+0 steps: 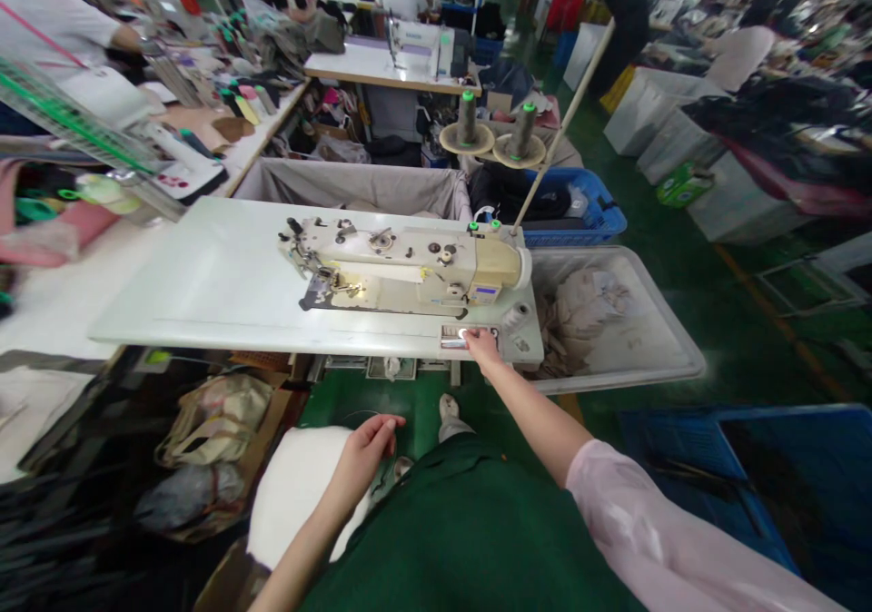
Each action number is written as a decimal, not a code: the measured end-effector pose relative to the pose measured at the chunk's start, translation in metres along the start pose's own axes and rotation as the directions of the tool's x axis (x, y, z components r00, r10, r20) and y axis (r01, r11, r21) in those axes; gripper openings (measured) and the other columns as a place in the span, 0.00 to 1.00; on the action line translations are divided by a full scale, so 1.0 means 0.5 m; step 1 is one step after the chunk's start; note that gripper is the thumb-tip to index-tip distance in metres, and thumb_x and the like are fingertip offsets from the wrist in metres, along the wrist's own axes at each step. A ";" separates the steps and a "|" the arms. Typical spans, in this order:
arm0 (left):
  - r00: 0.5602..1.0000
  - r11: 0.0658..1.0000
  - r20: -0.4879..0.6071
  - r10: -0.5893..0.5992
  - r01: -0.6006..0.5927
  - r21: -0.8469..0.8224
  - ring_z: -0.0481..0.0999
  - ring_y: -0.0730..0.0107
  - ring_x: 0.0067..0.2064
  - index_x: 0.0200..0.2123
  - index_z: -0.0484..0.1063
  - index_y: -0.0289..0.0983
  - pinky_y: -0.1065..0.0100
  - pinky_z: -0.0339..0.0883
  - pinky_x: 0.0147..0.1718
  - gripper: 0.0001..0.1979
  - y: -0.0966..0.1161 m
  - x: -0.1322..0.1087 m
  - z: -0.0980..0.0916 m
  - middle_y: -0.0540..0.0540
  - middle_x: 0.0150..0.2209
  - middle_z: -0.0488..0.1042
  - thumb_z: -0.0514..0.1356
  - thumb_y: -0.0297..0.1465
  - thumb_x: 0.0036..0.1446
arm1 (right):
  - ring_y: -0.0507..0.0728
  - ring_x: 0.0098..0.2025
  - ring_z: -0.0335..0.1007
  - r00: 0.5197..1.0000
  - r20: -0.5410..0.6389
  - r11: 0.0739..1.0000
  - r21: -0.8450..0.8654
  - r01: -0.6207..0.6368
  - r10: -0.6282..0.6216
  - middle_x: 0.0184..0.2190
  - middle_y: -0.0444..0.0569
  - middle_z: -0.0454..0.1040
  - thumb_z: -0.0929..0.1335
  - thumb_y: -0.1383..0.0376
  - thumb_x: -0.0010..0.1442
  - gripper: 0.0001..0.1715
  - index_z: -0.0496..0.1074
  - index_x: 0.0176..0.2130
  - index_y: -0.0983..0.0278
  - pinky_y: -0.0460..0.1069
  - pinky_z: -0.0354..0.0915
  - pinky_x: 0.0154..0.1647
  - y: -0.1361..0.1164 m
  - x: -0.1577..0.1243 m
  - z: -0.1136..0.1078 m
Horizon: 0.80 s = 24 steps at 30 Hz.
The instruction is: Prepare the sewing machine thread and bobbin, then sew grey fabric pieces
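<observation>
My right hand (482, 344) is closed in a pinch at a small shiny disc (463, 333), perhaps a bobbin. It is over a shallow tray (450, 343) set into the front edge of the sewing table (204, 267). A cone of grey thread (516, 316) stands just beyond that hand. My left hand (373, 438) hangs in front of the table with curled fingers; what they hold, if anything, is hidden. A thin thread shows beside it. Beneath my left forearm is a white padded seat (292, 485). The sewing machine (395, 253) rests on the table with its small display lit.
Two thread cones (467, 122) sit on a stand behind the machine. To the right is a white bin (671, 358) with beige fabric, and behind it a blue basket (599, 217). A cloth-lined bin (272, 176) borders the table's back. Co-workers sit farther off.
</observation>
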<state>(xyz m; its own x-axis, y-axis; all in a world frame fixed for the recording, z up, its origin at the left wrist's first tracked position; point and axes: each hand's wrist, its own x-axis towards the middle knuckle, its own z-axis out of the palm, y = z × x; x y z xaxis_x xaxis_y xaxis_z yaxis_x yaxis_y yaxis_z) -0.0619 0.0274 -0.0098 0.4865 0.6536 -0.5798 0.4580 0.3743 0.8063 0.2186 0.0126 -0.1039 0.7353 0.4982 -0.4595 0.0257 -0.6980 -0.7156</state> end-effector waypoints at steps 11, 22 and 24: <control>0.999 0.993 -0.045 -0.018 0.012 -0.118 0.64 0.70 0.24 0.34 0.71 0.33 0.67 0.57 0.27 0.22 -0.043 -0.026 0.014 0.52 0.20 0.66 0.58 0.47 0.45 | 0.61 0.45 0.73 0.998 0.036 0.889 -0.453 0.059 -0.048 0.39 0.58 0.78 0.67 0.63 0.58 0.11 0.76 0.36 0.68 0.46 0.61 0.39 0.029 0.064 0.024; 0.987 0.986 -0.160 -0.018 -0.009 -0.165 0.65 0.69 0.25 0.33 0.72 0.35 0.68 0.55 0.26 0.23 -0.094 -0.075 -0.042 0.51 0.20 0.67 0.60 0.50 0.44 | 0.64 0.51 0.69 0.966 -0.077 0.851 -0.495 0.177 -0.246 0.50 0.64 0.71 0.61 0.63 0.63 0.20 0.71 0.48 0.71 0.49 0.61 0.44 0.027 0.001 0.021; 0.986 0.985 -0.168 -0.014 -0.015 -0.172 0.65 0.68 0.25 0.33 0.72 0.35 0.68 0.56 0.26 0.25 -0.105 -0.082 -0.049 0.51 0.20 0.67 0.61 0.51 0.42 | 0.63 0.51 0.69 0.957 -0.049 0.849 -0.474 0.231 -0.287 0.50 0.62 0.72 0.59 0.61 0.65 0.19 0.71 0.47 0.69 0.49 0.60 0.45 0.028 -0.025 0.032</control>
<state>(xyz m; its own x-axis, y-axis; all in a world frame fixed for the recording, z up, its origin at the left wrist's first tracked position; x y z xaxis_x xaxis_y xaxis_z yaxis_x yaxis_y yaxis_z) -0.1240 -0.0029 -0.0253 0.3479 0.7495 -0.5632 0.3154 0.4721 0.8232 0.1992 0.0048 -0.1167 0.7291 0.6520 -0.2081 0.5130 -0.7219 -0.4644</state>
